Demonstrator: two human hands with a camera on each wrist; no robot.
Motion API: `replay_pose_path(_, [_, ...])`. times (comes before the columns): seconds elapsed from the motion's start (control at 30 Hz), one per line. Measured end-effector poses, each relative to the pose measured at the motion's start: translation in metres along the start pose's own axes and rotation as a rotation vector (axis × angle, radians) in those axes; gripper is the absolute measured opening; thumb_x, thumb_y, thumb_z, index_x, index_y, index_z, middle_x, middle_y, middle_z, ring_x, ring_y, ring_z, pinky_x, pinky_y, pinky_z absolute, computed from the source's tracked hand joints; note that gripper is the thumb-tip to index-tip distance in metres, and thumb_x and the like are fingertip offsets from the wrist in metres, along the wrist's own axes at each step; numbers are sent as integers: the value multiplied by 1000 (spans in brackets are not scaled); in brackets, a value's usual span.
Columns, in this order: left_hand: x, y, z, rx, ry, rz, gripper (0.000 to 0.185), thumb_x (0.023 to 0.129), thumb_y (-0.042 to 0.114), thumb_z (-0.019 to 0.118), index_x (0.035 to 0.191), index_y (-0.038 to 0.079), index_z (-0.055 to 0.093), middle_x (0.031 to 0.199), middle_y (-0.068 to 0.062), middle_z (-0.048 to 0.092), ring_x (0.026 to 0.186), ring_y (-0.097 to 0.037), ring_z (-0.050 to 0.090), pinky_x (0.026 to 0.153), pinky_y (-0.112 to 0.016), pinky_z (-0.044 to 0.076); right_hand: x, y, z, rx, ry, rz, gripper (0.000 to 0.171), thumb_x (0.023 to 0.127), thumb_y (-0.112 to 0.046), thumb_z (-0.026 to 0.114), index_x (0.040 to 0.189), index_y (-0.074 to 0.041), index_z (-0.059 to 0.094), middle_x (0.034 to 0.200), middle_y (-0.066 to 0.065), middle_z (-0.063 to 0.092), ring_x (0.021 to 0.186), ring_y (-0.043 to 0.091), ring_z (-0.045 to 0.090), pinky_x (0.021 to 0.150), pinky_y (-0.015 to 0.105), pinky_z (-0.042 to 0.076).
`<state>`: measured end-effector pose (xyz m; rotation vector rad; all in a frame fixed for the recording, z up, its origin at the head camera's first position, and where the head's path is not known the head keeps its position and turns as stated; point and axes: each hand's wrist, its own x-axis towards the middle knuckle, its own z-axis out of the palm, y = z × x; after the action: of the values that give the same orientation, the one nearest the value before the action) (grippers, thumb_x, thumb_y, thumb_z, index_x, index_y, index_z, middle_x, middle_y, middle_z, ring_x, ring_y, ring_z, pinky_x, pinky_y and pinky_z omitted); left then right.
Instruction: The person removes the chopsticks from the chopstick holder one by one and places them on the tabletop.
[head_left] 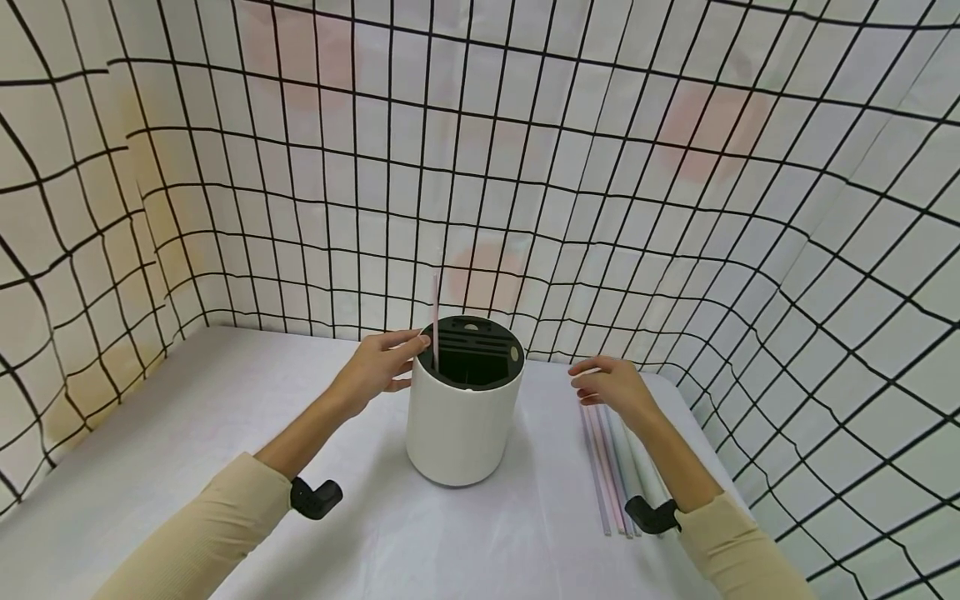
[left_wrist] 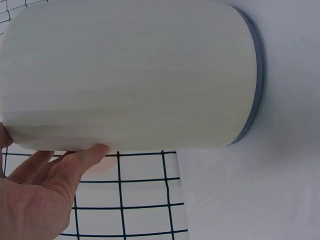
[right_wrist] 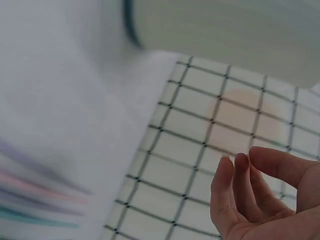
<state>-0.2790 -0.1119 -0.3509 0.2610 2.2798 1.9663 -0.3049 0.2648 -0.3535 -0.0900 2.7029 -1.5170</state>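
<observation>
Straws going into the holder one at a time, that's how it reads to me: one pale pink straw (head_left: 435, 321) stands upright in the open slot of the white holder (head_left: 463, 429), at its left rim, and the left hand (head_left: 381, 367) sits right at that rim with fingertips pinching or steadying the straw. From the left wrist view the fingers lie fairly straight along the holder's wall, so I can't tell if it's a real grip. Right hand (head_left: 611, 385) hovers empty, fingers loosely curled, just above the far end of the loose straws (head_left: 618, 471) lying in a bunch on the white table (head_left: 187, 450) to the right of the holder. Next move, I'd guess, calls for picking a single straw off that bunch. Holder's black insert shows slots at the back and nothing else inside that I can see besides the one straw
</observation>
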Motion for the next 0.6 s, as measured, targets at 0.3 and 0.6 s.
replay_pose_path(0.3, [0,1,0,-1,-1,-1,65,101,45,62,151,6,48,149,-12,56,134,-35,56,99,-45,57,-13,-79,15,-52,-46,-103,26,95,-21,69,118,-9,70,113,14,73,91,23,72,97,45,58])
replay_pose_path(0.6, [0,1,0,-20,-11,10,64,101,43,61,151,5,47,148,-13,56,135,-35,55,99,-46,56,-20,-125,53,-33,-125,-210,27,94,-20,73,117,-6,73,113,9,76,96,26,72,91,40,59])
